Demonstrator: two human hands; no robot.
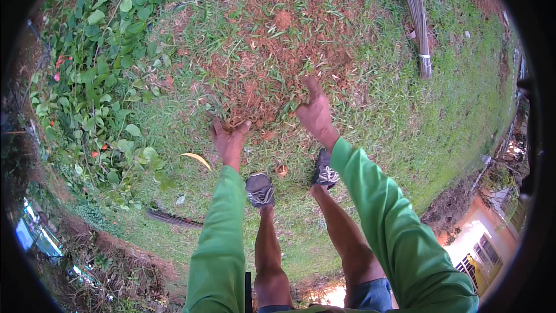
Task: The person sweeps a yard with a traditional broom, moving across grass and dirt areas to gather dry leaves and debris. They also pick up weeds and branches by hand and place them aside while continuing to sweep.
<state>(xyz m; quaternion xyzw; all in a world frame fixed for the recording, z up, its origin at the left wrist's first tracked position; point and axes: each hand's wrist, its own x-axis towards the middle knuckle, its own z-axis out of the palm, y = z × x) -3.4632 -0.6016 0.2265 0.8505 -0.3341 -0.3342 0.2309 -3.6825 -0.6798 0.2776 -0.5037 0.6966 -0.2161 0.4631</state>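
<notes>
Loose reddish-brown soil (251,95) mixed with cut grass lies in a patch in front of my feet. At its near left edge is my left hand (230,142), low to the ground, with thumb and fingers spread apart around some soil and dry grass. Over the right side of the patch, my right hand (316,115) reaches forward, thumb apart from its outstretched fingers, and nothing shows in it. The fingertips of both hands are partly lost against the soil. A rounded soil clump (282,20) sits farther off.
A stick broom (414,17) with a white tie lies at the far right. Leafy vines (95,75) with orange-red flowers cover the left side. A curved yellow leaf (196,159) and a dark bundle of sticks (174,219) lie near my left arm. My shoes (260,190) stand on the grass.
</notes>
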